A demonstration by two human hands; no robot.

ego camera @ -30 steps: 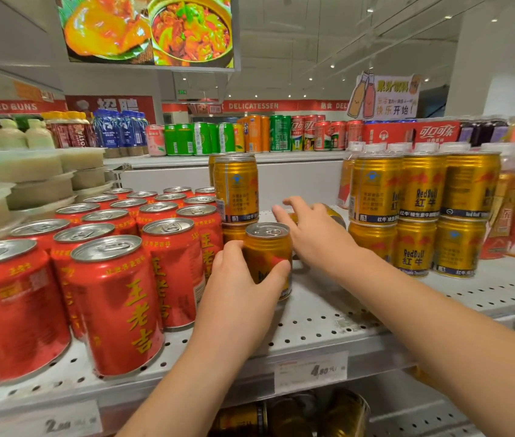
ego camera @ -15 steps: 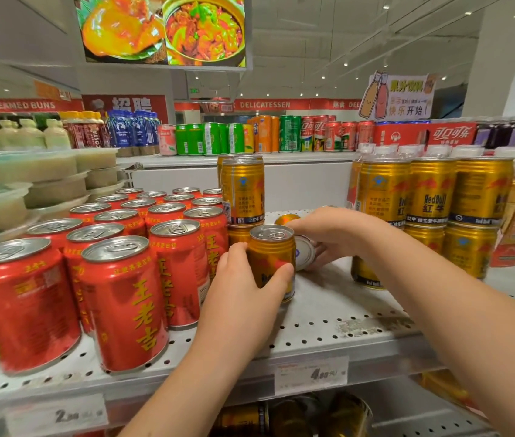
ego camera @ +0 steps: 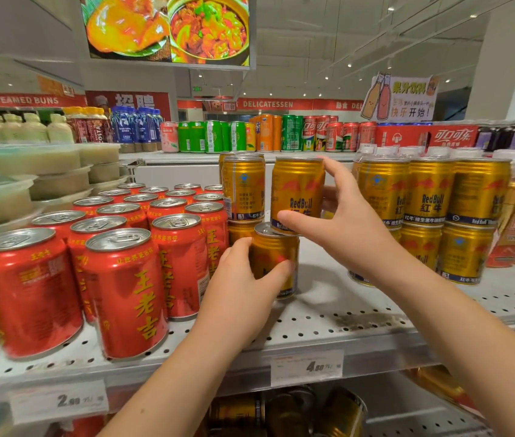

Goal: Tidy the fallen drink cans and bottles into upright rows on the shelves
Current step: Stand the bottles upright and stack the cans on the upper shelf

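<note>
While the left hand (ego camera: 243,288) wraps the lower gold can (ego camera: 276,263) on the shelf (ego camera: 360,313) to steady it as a base, the right hand (ego camera: 341,222) pinches an upright gold can (ego camera: 297,190) onto its lid, evidently stacking.

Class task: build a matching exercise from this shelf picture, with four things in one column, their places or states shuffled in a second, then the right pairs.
Things
1 raised gold can
2 lower gold can
3 red cans
4 price label

Places or states
A on the front edge of the shelf
B gripped by the left hand
C upright rows, left part of the shelf
D held by the right hand

Pairs: 1-D, 2-B, 3-C, 4-A
</note>
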